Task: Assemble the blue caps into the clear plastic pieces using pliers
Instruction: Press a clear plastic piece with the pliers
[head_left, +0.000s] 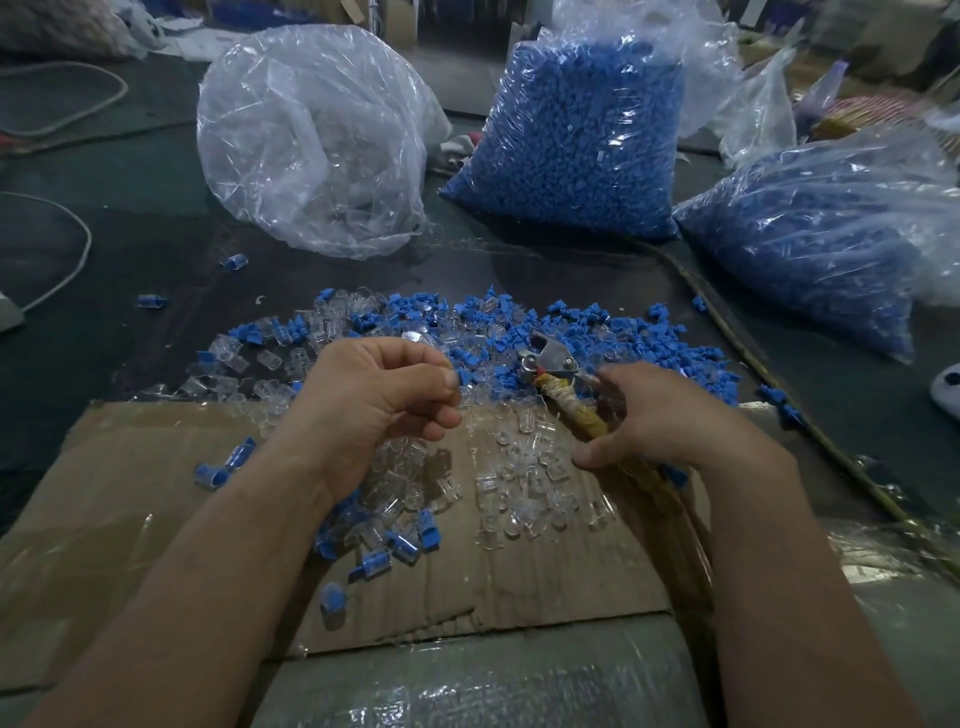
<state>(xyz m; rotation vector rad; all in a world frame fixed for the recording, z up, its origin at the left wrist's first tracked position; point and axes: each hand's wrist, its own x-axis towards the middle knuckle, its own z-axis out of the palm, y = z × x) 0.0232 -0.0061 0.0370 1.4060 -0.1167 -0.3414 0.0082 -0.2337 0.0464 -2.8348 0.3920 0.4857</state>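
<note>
My left hand (374, 400) is curled into a loose fist above the cardboard, pinching a small blue cap (462, 375) at its fingertips. My right hand (660, 415) grips the tape-wrapped handles of the pliers (550, 358), whose metal jaws point up and left over the pile. Loose blue caps (623, 332) and clear plastic pieces (519, 478) lie mixed in front of both hands. Several assembled pieces with blue caps (400, 545) lie on the cardboard under my left forearm.
A clear bag of clear pieces (311, 135) stands at back left. Two bags of blue caps (576, 140) (810, 234) stand at back right. A cardboard sheet (130, 493) covers the near surface. A cord (78, 249) runs at far left, a thin stick (753, 364) at right.
</note>
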